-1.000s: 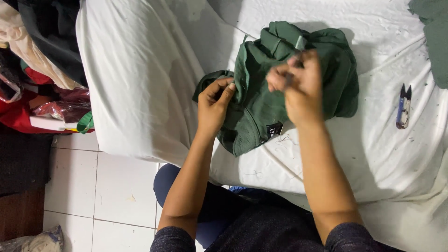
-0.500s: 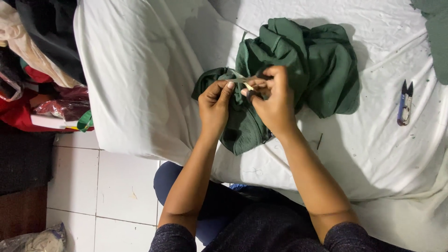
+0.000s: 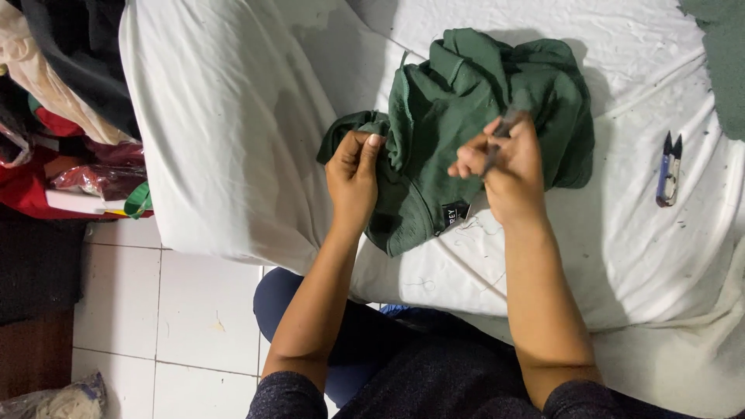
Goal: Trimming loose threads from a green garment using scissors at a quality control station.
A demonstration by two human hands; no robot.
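A crumpled dark green garment (image 3: 481, 101) lies on a table covered with a white sheet (image 3: 233, 140). My left hand (image 3: 354, 174) pinches the garment's left edge between thumb and fingers. My right hand (image 3: 504, 167) is raised just above the garment's right half, fingers closed on a small thin dark tool; motion blur hides what kind it is. A small black label (image 3: 452, 215) shows on the garment's lower hem, between my two hands.
Blue-handled thread snips (image 3: 668, 169) lie on the sheet at the right. Another green cloth (image 3: 718, 54) sits at the top right corner. Piled clothes and bags (image 3: 54, 116) stand at the left above a white tiled floor (image 3: 178, 310).
My right hand pulled away to the right from my left hand, where both had met on the fabric. My left hand has stayed on the garment's left edge.
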